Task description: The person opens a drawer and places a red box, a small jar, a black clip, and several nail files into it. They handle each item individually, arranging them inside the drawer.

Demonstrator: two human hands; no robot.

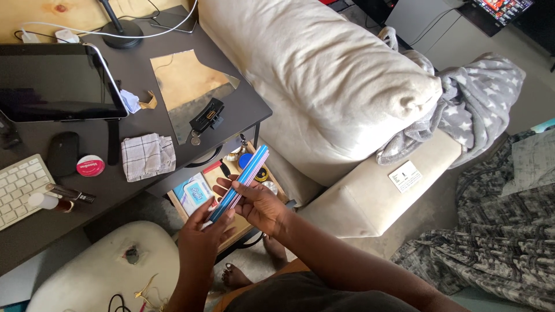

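I have the bundle of straws (241, 180) in both hands, above the open drawer (215, 173): left hand (202, 234) clasps its lower end, right hand (257, 205) cradles the middle; nothing set down yet.

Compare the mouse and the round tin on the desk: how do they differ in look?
The mouse is black and plain; the tin is pink-red with a white top band. The mouse is an elongated oval and the larger of the two; the tin is a small circle seen from above. The mouse lies next to the keyboard; the tin lies on its other side, toward the checked cloth. Both rest flat on the dark desk, untouched by either hand.
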